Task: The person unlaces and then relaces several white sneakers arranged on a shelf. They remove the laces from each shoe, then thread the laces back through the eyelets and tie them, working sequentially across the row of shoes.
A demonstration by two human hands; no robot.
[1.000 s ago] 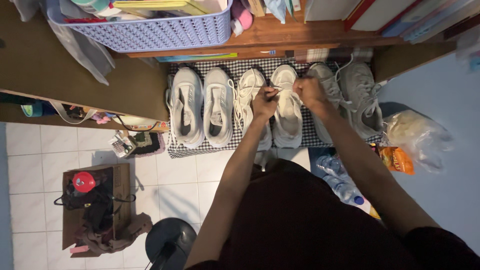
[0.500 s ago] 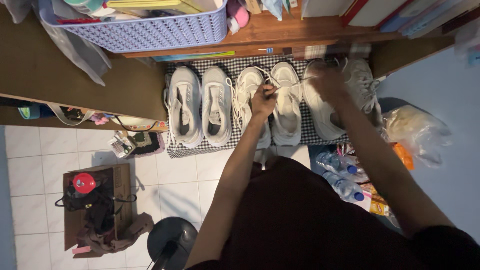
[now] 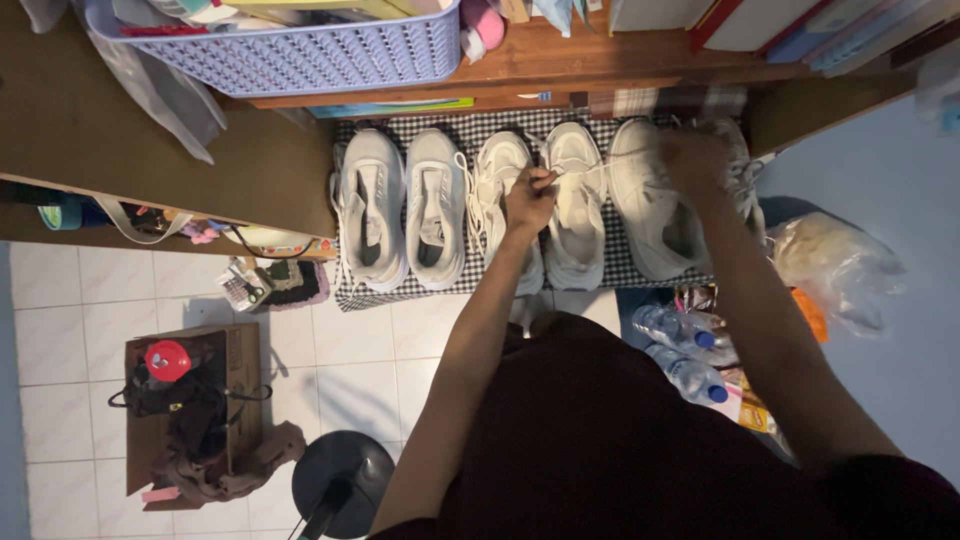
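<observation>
My left hand [image 3: 530, 195] is pinched on a white shoelace [image 3: 585, 172] over the cream sneaker [image 3: 575, 205], mid-row on the checkered mat [image 3: 480, 285]. My right hand [image 3: 695, 160] is blurry, so I can't tell its grip. The lace looks soft and light, probably best held near the end.

White tiled floor [image 3: 60, 300], brown wooden shelf [image 3: 600, 60]

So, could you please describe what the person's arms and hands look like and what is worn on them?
Both forearms are bare, with no watch, bracelet or glove visible. The left hand and right hand are bare too; the right is motion-blurred. Dark sleeves begin near the upper arms, matching the dark garment.
</observation>
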